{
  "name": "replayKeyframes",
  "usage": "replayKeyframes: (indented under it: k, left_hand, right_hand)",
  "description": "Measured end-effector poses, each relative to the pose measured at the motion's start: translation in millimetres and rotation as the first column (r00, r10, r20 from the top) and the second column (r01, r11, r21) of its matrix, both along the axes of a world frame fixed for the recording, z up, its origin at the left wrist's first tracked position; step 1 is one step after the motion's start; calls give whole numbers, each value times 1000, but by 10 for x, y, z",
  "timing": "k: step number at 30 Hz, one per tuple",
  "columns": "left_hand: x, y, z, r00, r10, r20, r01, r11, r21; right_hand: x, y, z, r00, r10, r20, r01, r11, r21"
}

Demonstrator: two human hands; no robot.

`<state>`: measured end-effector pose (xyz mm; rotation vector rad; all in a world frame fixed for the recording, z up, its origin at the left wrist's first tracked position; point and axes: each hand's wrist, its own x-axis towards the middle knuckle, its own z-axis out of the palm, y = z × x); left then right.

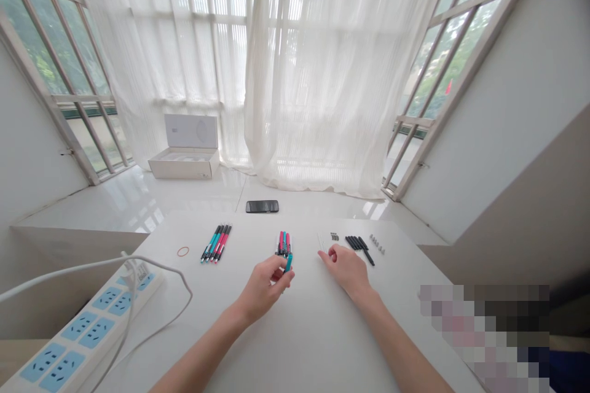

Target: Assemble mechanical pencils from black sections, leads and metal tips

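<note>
Between the fingers and thumb of my left hand (pixel 267 287) is a teal pen barrel (pixel 288 263), held upright at a tilt. Just beyond it lies a group of pink and teal pen barrels (pixel 284 242), partly covered by that hand. My right hand (pixel 346 267) rests low over the table with curled fingers, its fingertips at the near ends of thin, pale pen refills (pixel 321 241). Whether it pinches one is hidden. Small metal springs (pixel 334 236) lie beyond this hand, with black pen grips (pixel 357 243) and small clear-grey pen parts (pixel 377 244) to the right.
Several assembled teal, pink and black pens (pixel 216 244) lie at the left beside a rubber band (pixel 183 251). A black phone (pixel 262 206) and an open white box (pixel 183 166) are farther back. A power strip (pixel 87 325) with a white cable (pixel 184 285) occupies the left front.
</note>
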<state>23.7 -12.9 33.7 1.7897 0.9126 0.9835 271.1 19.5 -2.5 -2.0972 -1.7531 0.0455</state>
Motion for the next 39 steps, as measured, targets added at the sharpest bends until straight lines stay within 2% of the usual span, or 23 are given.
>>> replayKeyframes:
  k: [5,14,17,19,21,22,24,26,28,30,33,39]
  left_hand:
    - [-6,-3,-21,998,6,-64,-4,999,37]
    - [-13,3,-59,995,-4,-99,8,999,39]
    - [-16,5,-69,995,-15,-95,17,1000,20]
    - [-19,7,-76,996,-19,-86,20,1000,10]
    - [-22,9,-83,997,-14,-82,15,1000,1]
    - [-23,10,-86,996,-13,-84,13,1000,-1]
    - [-24,10,-91,995,-20,-99,20,1000,4]
    - [-24,9,-98,991,-47,-124,49,999,15]
    - [-24,5,-108,985,-81,-152,85,996,21]
    - [-27,1,-118,977,-112,-182,118,993,18]
    - [-33,-3,-125,965,-141,-223,150,988,23]
    - [-36,-5,-105,957,-145,-253,165,985,58]
  right_hand:
    - [-59,14,26,999,-16,30,17,999,-34]
    - [46,-3,12,991,24,-130,-20,999,30]
    - [69,1,38,986,36,-164,-24,997,77]
    - [65,2,80,968,57,-246,-32,994,104]
    - [35,-10,141,909,99,-404,-60,992,108]
    - [7,-24,176,855,124,-503,-85,991,98]
    - [-71,-68,249,698,162,-697,-156,985,73]
    - [-170,-127,315,509,192,-839,-248,966,71]
    - [-271,-189,365,347,215,-913,-325,941,98]
    - [-359,-243,396,247,231,-941,-373,919,128]
    - [-449,-297,408,207,256,-944,-415,897,152]
    - [-508,-337,419,247,281,-927,-485,864,133]
